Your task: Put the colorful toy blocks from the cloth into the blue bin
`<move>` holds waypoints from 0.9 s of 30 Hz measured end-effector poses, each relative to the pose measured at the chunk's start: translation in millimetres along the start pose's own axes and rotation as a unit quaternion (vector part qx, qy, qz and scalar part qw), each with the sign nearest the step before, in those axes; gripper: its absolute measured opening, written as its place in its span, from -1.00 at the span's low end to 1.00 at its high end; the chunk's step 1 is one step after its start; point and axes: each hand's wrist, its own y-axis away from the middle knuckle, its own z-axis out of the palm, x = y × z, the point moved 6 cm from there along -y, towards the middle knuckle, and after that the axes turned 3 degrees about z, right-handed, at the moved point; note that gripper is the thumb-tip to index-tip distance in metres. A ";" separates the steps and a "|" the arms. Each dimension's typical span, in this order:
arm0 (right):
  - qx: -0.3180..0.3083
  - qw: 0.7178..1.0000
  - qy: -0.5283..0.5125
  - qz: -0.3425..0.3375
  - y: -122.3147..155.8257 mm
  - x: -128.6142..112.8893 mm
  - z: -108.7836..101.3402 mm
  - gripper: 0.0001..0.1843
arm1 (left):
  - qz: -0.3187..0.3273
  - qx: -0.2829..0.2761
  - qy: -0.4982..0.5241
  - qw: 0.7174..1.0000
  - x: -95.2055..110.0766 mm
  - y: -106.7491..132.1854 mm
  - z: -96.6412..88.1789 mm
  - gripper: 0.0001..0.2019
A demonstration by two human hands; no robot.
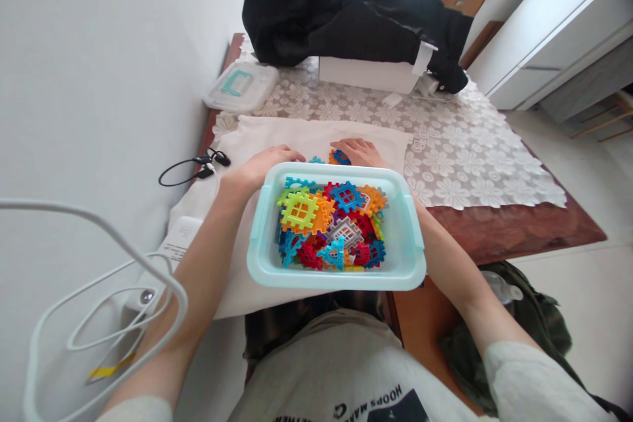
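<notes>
A pale turquoise tub with interlocking plastic building pieces in lime, orange, blue, red and grey fills the middle of the view. Behind its far left corner, my left hand rests low over the white cloth, fingers stretched forward and partly hidden by the rim. My right hand is beyond the far rim, its fingers bent over a blue and orange building piece; the thumb is hidden. Between the hands, a turquoise piece shows just above the rim.
A white cloth lies over a lace tablecloth. A clear lid, black earphones and a white box under black fabric are around it. A white cable loops at left.
</notes>
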 end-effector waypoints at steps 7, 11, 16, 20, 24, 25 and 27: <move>-0.057 0.998 -0.013 -0.015 -3.3 -0.5 7.9 -0.27 | -0.018 0.020 0.035 0.999 15.0 11.2 -3.9 -0.64; -0.026 0.996 -0.079 -0.036 2.4 -9.1 3.0 -0.20 | -0.002 0.027 0.054 0.998 10.7 9.0 -2.9 -0.69; 0.042 0.988 -0.145 -0.031 6.9 -20.6 -6.9 -0.27 | -0.003 0.018 0.024 1.000 4.8 2.4 -1.7 -0.61; 0.123 0.977 -0.161 -0.061 4.6 -15.8 -14.5 -0.39 | -0.005 0.022 -0.002 1.000 11.2 1.4 -3.4 -0.54; 0.130 0.985 -0.099 -0.049 3.9 -2.5 -24.7 -0.46 | -0.009 0.016 -0.007 1.000 18.2 4.4 -3.5 -0.51; 0.109 0.990 -0.077 -0.036 4.1 -0.1 -26.8 -0.47 | -0.012 0.011 -0.010 1.000 18.9 5.4 -3.2 -0.50; 0.053 0.998 -0.033 -0.011 5.4 2.5 -29.7 -0.48 | -0.010 0.008 -0.012 1.000 19.7 7.0 -3.3 -0.49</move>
